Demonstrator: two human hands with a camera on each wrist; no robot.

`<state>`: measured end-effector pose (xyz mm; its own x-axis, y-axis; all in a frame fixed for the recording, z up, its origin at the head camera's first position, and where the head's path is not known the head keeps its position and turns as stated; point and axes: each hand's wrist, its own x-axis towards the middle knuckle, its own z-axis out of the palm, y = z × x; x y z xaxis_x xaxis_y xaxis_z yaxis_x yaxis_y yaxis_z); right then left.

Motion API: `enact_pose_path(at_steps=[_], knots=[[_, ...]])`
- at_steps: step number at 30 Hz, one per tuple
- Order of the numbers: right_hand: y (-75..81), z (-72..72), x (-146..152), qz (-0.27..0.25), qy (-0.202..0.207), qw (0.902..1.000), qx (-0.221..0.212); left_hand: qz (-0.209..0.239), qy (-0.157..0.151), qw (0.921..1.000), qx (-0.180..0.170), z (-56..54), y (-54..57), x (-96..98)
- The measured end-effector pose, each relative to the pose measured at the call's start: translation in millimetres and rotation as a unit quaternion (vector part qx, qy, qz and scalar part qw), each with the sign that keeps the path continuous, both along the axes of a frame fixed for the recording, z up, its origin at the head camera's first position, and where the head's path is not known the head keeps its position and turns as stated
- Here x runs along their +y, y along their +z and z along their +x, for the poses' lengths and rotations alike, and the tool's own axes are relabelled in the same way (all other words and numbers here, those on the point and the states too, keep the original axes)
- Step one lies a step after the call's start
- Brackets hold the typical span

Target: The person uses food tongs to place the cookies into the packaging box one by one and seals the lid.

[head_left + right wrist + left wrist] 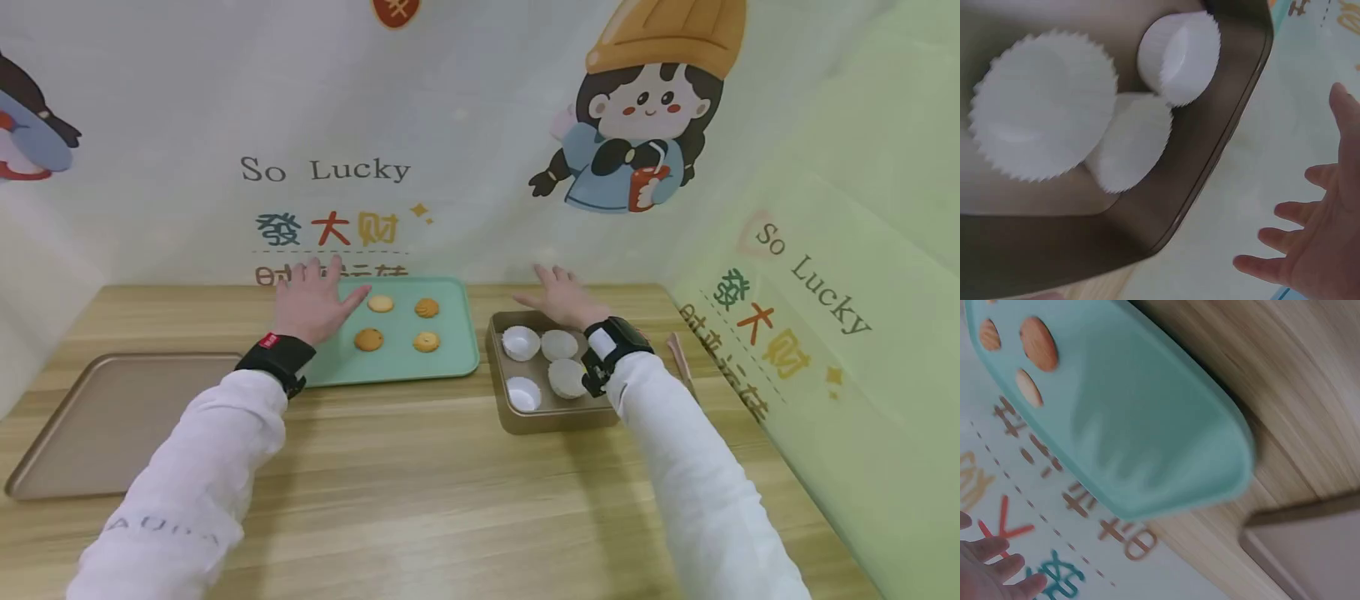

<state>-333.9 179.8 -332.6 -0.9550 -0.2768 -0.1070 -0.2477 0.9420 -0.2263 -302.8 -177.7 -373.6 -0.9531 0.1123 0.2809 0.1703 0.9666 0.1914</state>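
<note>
Left hand [312, 300]: fingers spread apart, raised above left end of green tray [459, 321]. Right hand [564, 296]: fingers likewise apart, raised near far rim of deep brown pan [551, 423]. Green tray along tabletop's [450, 500] far edge; four cookies [368, 339] toward tray's right end, two by two. Deep pan near tabletop's far right corner; white paper cups [521, 342] inside, at least four visible. Shallow brown tray [150, 417] near tabletop's left edge. Slim pinkish utensil [680, 358] by right edge, partly hidden by right forearm. Printed cloth [480, 167] behind.
</note>
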Motion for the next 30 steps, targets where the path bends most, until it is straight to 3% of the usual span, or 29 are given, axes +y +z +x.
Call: enact_pose_path(at_steps=[4, 9, 17, 20, 23, 24, 25, 26, 27, 29, 30], knots=[[-2.1, 3.9, 23.4, -0.013, -0.009, 0.9992, -0.038, 0.018, -0.026, 0.9992, -0.023, -0.9, -6.4, 31.8], [-8.1, 7.3, 49.2, 0.005, -0.016, 0.9983, -0.056, 0.047, -0.071, 0.9943, -0.064, 3.0, -14.1, 87.5], [-28.1, 8.4, 74.2, 0.034, -0.009, 0.9990, -0.027, 0.107, -0.122, 0.9786, -0.127, 14.1, -25.2, 165.9], [-49.3, -10.5, 86.0, 0.028, 0.002, 0.9993, -0.026, 0.128, -0.127, 0.9750, -0.130, 15.2, -30.5, 181.3], [-101.8, -53.7, 120.0, 0.010, 0.054, 0.9977, 0.038, 0.140, -0.128, 0.9726, -0.134, 12.5, -37.5, 191.3], [-120.9, -69.6, 133.2, 0.006, 0.071, 0.9956, 0.060, 0.145, -0.141, 0.9735, -0.107, 6.2, -49.0, 193.6], [-122.5, -70.3, 136.0, 0.000, 0.076, 0.9947, 0.069, 0.137, -0.155, 0.9734, -0.098, 1.0, -56.0, 195.8], [-119.8, -66.8, 136.5, -0.006, 0.080, 0.9940, 0.075, 0.129, -0.171, 0.9743, -0.069, -16.0, -79.8, 199.0], [-118.3, -65.1, 137.4, -0.010, 0.081, 0.9935, 0.079, 0.122, -0.187, 0.9742, -0.033, -42.7, -116.0, 203.2], [-123.1, -72.6, 142.2, -0.012, 0.067, 0.9951, 0.071, 0.102, -0.207, 0.9727, 0.023, -85.6, -172.8, 209.9], [-128.4, -80.5, 146.5, -0.005, 0.057, 0.9963, 0.063, 0.096, -0.214, 0.9710, 0.046, -102.8, -195.0, 213.1]])
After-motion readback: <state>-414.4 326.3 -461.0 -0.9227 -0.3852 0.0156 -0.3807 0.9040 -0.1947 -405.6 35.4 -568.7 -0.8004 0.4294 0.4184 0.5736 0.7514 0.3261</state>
